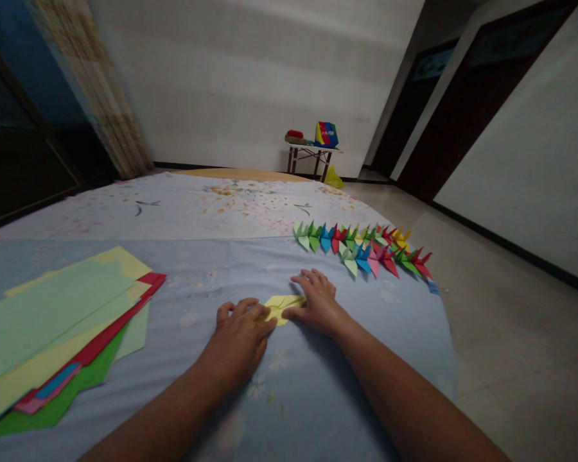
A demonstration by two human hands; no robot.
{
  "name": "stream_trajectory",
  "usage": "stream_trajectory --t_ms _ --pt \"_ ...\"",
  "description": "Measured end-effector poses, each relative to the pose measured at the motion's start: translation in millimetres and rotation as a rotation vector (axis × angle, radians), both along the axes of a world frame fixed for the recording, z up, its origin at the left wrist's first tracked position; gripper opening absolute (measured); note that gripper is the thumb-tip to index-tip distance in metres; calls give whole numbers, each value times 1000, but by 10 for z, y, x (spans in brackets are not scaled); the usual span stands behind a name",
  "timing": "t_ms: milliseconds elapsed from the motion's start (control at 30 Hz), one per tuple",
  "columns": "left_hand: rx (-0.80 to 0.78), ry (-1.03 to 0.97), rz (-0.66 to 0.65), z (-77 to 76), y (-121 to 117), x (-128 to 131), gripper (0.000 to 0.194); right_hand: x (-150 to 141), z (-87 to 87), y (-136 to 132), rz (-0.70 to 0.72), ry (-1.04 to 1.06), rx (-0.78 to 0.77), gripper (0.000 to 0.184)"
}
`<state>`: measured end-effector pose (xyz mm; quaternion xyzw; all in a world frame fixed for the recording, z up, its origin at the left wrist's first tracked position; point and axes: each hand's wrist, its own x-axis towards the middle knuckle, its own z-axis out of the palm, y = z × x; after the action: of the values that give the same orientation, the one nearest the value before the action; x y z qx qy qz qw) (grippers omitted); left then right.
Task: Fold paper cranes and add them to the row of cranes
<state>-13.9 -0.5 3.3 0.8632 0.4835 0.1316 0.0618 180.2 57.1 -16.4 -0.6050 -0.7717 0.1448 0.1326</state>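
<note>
Yellow paper pressed flat between left hand and right hand, long axis sideways; both grips spread, fingertips on its ends

Matt yellow paper lies on soft blue cloth.

Brightness: dim indoor light, colours muted, the room greyish.
Light source: soft and diffuse, brightest on the white wall ahead.
Shadows: faint, soft shadow on the bed under the forearms.
Dark areas: left doorway nearly black.
Glare: dull sheen on the floor.
Distortion: wide-angle bending at the edges; wall lines lean.
Sharpness: slight softness and grain, corners smeared.
</note>
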Motion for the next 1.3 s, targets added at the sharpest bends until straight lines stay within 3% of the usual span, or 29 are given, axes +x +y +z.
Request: stream_trajectory --t_ms 133,500,700,833,1067,1300 --pt "-19 12 -19 -4 26 -71 30 57 13 15 -47 -1 -46 71" --pt "-36 -13 -74 25 59 -128 30 114 42 32 23 -1 -63 58" --pt "6 -116 -29 -23 60 -77 20 123 47 39 52 148 48 43" --pt "-8 -177 8 -35 110 -81 16 106 47 12 120 96 44 36" --pt "49 -227 215 -115 173 -128 23 89 52 -13 170 108 54 29" --pt "-19 -228 210 -144 173 -96 20 68 75 8 222 181 111 21"
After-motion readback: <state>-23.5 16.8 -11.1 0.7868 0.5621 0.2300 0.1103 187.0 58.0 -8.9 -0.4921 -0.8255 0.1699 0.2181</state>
